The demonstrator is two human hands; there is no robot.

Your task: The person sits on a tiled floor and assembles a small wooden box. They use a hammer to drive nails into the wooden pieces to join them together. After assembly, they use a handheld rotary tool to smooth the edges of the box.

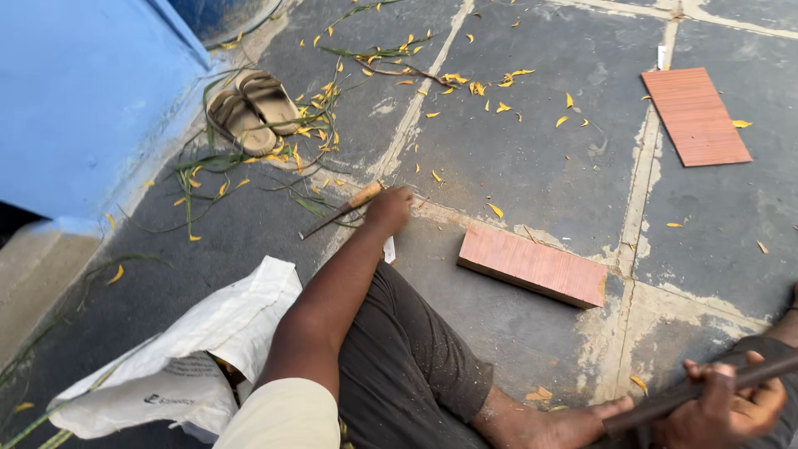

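Observation:
My left hand [389, 208] reaches forward over the stone floor and closes on the wooden handle of a chisel [342, 209], whose dark blade points left along the ground. My right hand [725, 407], at the lower right, grips a dark rod-shaped tool handle [665, 403] that slants across my bare foot [540, 420]. A thick reddish wooden block [532, 266] lies on the floor between the two hands, closer to the left. My knee in dark trousers [407, 357] fills the lower middle.
A thin reddish board [697, 116] lies at the upper right. A pair of tan sandals [252, 108] sits by the blue wall [83, 100]. A white sack [199, 357] lies at my left. Yellow leaves and green stems litter the paving.

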